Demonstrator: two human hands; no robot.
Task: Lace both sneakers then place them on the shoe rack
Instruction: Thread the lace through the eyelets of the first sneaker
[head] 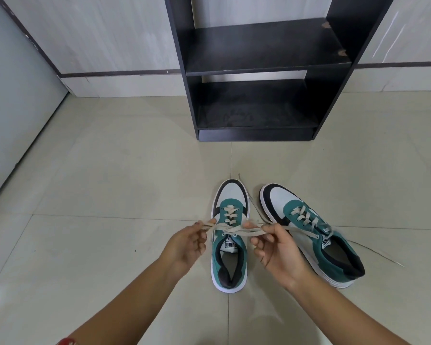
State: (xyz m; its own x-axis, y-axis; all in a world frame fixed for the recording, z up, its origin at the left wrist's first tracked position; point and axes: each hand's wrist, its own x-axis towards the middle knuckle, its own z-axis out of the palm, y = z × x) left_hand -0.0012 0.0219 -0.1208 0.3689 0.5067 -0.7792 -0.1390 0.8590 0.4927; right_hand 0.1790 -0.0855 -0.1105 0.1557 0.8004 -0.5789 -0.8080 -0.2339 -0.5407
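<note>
Two green, white and black sneakers stand on the tiled floor, toes pointing away from me. The left sneaker (230, 202) is laced, and its cream lace (230, 230) is crossed into a knot above the tongue. My left hand (187, 245) pinches one end of that lace on the left. My right hand (278, 250) pinches the other end on the right. The right sneaker (316, 235) sits beside it, angled, with its lace threaded and loose ends trailing on the floor. The black shoe rack (259, 68) stands ahead with bare shelves.
The rack stands against a pale wall with a dark skirting stripe (120, 73). A grey door or panel (13, 115) is at the left. Open tiled floor (110, 183) lies between the sneakers and the rack.
</note>
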